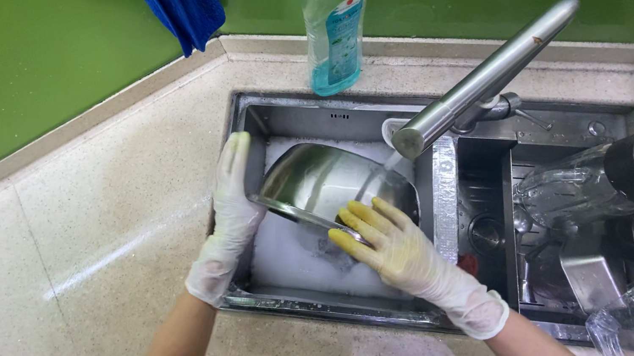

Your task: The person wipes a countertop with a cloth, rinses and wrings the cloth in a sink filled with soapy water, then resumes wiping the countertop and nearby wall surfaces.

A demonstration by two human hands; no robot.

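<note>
I see the countertop w/ a steel double sink set in it; everything below is placed vs. that sink. Faucet swings over its left basin, water running down. In that basin, above the foam, sits a steel bowl, tilted on edge. Right basin holds a blender jar lying on its side. Behind the sink's back rim stands a blue dish-soap bottle. Left hand, gloved, grips the bowl's left rim, fingers closed round it. Right hand, gloved, fingers spread flat, presses on the bowl's near rim; can't tell if there's a sponge under it.
</note>
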